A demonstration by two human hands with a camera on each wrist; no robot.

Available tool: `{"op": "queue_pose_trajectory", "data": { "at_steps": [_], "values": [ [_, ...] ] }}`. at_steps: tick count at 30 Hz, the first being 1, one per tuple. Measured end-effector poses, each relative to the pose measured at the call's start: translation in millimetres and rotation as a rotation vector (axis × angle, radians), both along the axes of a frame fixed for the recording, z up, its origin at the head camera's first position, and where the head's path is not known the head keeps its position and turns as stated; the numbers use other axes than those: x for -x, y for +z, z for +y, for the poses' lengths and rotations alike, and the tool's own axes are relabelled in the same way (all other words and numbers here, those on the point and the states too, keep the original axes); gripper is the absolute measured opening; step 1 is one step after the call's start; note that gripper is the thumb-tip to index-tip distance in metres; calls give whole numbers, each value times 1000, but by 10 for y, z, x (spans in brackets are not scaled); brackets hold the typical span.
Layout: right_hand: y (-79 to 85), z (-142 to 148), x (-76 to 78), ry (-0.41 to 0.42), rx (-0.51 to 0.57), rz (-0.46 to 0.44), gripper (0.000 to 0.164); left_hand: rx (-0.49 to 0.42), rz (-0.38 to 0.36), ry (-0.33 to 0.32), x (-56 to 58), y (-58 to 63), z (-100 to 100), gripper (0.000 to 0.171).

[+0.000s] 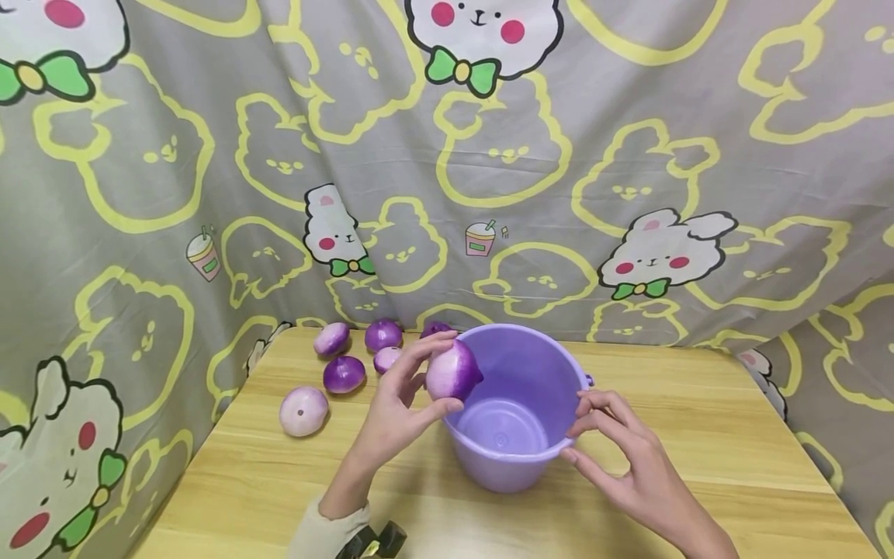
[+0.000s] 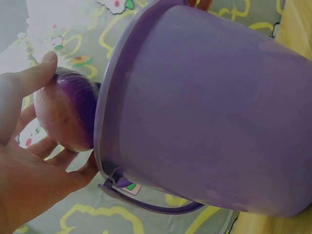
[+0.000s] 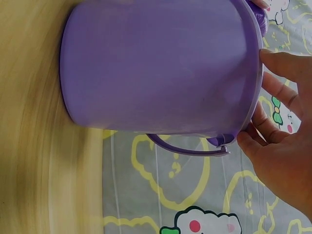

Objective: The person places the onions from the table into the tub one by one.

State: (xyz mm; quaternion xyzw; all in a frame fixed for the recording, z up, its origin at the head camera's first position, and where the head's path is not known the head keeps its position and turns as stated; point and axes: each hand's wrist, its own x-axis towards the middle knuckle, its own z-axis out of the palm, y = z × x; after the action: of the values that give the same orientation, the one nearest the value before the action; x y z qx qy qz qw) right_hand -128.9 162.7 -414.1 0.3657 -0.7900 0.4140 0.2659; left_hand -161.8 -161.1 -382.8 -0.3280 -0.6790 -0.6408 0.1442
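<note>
A purple-and-white onion (image 1: 454, 371) is held between the thumb and fingers of my left hand (image 1: 398, 400) at the left rim of a purple bucket (image 1: 503, 471). In the left wrist view the onion (image 2: 68, 112) sits right beside the bucket's rim, its purple end toward the opening. My right hand (image 1: 628, 458) holds the bucket's right rim with thumb and fingertips. The right wrist view shows those fingers (image 3: 278, 90) spread along the rim. The bucket stands upright, and the part of its inside that shows is bare.
Several more onions (image 1: 344, 375) lie on the wooden table (image 1: 230, 481) left of the bucket, one partly hidden behind its rim. The bucket's handle (image 3: 185, 148) hangs down along its side. A patterned curtain (image 1: 391, 171) surrounds the table's back and sides.
</note>
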Motion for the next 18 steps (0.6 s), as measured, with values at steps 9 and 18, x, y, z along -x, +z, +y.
{"op": "queue_pose_trajectory", "data": {
  "at_steps": [9,18],
  "values": [
    [-13,6,6,5,5,6,39,35,36,-12,6,-28,60,63],
    [-6,8,17,3,5,11,38,75,66,-25,17,-50,104,61]
  ]
}}
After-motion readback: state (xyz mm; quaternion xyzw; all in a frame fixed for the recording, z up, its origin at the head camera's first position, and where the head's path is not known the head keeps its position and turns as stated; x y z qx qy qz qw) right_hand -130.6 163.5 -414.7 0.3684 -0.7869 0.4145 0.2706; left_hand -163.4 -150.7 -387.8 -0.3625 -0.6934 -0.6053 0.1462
